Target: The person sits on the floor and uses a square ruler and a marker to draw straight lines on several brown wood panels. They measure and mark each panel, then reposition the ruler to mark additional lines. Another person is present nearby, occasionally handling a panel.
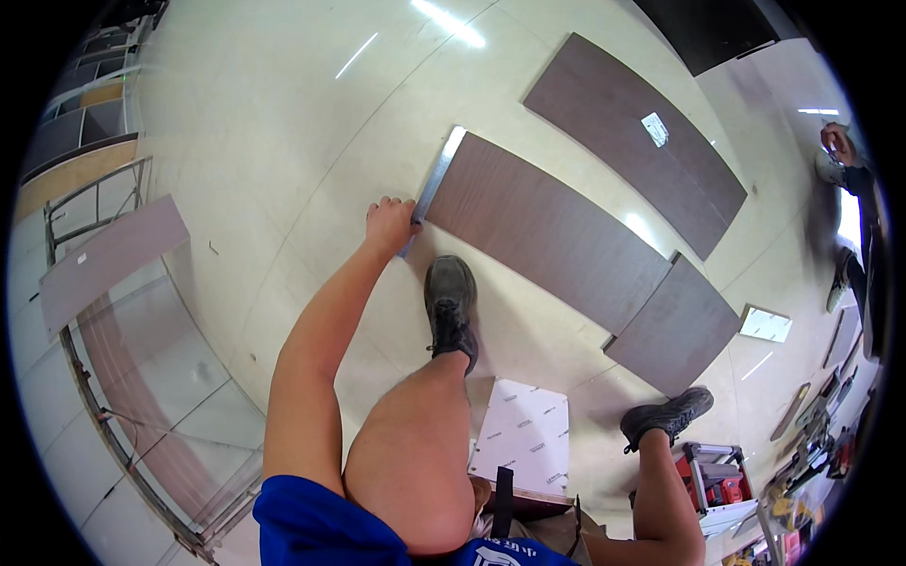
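Observation:
My left hand point(390, 226) reaches forward, its fingers closed around the near part of a flat silver metal strip point(440, 174). That strip lies along the left end of a long brown wood-grain board point(543, 231) on the floor. A shorter, greyer brown panel point(678, 325) meets the long board's right end, its corners jutting slightly past the board's edges. My left shoe rests on the floor just below the strip, and my right shoe touches down near the shorter panel's lower corner. My right hand does not show.
Farther back lies another brown board point(642, 141) with a white label. A white printed panel point(522, 432) is between my legs. A metal rack point(104, 415) holding panels stands left. At right are a red-and-grey toolbox point(722, 481), scattered tools and another person's hand point(838, 141) and feet.

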Demonstrator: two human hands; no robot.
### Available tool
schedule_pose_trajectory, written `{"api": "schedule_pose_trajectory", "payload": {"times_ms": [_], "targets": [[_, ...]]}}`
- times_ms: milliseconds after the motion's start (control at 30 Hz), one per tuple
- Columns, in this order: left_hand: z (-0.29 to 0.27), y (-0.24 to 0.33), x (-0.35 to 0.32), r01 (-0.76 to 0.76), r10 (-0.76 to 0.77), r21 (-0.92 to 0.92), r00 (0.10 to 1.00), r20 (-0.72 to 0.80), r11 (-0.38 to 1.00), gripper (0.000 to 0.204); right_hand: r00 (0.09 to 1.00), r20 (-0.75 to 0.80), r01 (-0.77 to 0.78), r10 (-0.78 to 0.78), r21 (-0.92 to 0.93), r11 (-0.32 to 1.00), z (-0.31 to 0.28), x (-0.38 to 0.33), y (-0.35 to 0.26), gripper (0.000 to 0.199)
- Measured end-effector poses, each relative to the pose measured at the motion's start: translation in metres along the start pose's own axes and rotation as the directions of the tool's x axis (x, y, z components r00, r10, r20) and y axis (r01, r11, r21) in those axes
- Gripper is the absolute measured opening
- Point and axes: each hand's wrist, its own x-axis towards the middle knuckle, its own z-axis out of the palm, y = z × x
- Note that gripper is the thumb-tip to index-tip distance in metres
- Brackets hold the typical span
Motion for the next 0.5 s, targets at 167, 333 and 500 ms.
{"api": "schedule_pose_trajectory", "payload": {"times_ms": [167, 333, 500], "targets": [[0.002, 0.000, 0.002, 0.007, -0.007, 0.008, 1.000, -0.003, 1.000, 0.038, 1.000, -0.013, 0.012, -0.012, 0.021, 1.000, 0.006, 0.001, 0.000, 0.060], [0.003, -0.002, 0.001, 0.008, -0.008, -0.002, 1.000, 0.000, 1.000, 0.038, 0.999, -0.040, 0.029, -0.026, 0.073, 0.997, 0.013, 0.003, 0.004, 0.063], [0.006, -0.002, -0.004, 0.012, -0.012, -0.013, 1.000, -0.001, 1.000, 0.038, 0.995, -0.079, 0.076, -0.063, 0.165, 0.983, 0.021, 0.008, 0.009, 0.066]]}}
